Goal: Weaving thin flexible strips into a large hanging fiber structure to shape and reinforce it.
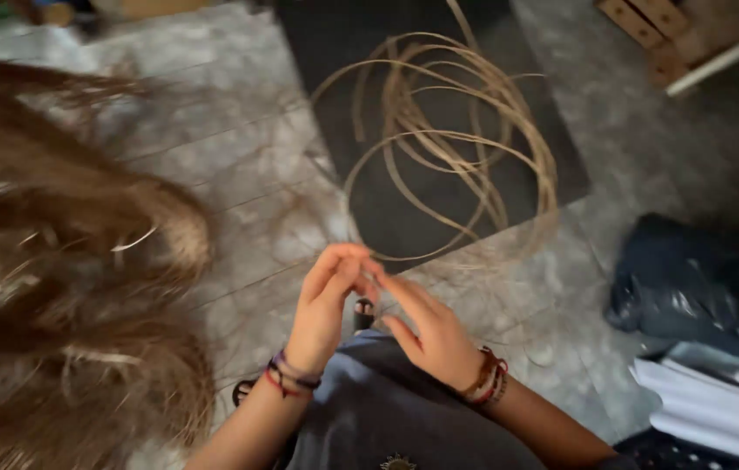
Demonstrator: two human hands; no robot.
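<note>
My left hand [324, 305] and my right hand [426, 332] meet in front of me above my grey skirt [387, 413]. Their fingertips pinch together at one thin tan strand, which runs up toward a loose coil of cane strips [452, 139]. The coil lies on a dark mat [387, 218] on the stone floor. Both wrists wear bead and thread bracelets. The strand between the fingers is blurred and hard to follow.
A big mass of brown fibres [65, 287] fills the left side. A dark plastic bag [691, 283] and white sheets [718, 405] lie at the right. Wooden pieces [674, 30] sit at the top right. A sandalled foot [363, 309] shows below my hands.
</note>
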